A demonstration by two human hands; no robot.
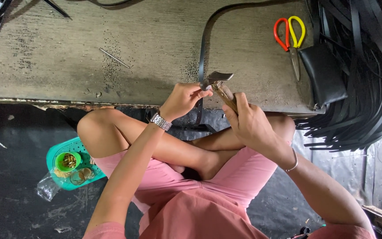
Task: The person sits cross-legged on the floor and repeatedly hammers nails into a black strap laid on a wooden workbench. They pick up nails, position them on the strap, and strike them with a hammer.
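At the near edge of the counter (111, 95), above my crossed legs, both my hands meet over one black strap (201, 53). My right hand (250, 124) is wrapped shut around the wooden handle of a small hammer (219, 82), its metal head lying just over the strap where the strap crosses the counter's edge. My left hand (182, 99) pinches the strap right beside that head, fingers (200, 94) closed on it, thumb and forefinger almost touching the metal.

That closeness is what worries me. As I judge it, a blow landing slightly off would catch my left fingertips, since they sit just beside the striking face. The strap also lies at the very lip of the counter, so a hit there could glance off the edge or let the strap slide down toward my knees. My grip sits high on the handle, near the head, which may give little swing and a twisting strike.

Farther along the counter from the strap, a thin metal rod (114, 58) lies loose to the left. To the right, red and yellow scissors (290, 37) lie beside a black pouch (322, 73), with a heap of black strips (363, 88) spilling past the counter's end; a tug on my strap could drag against those.
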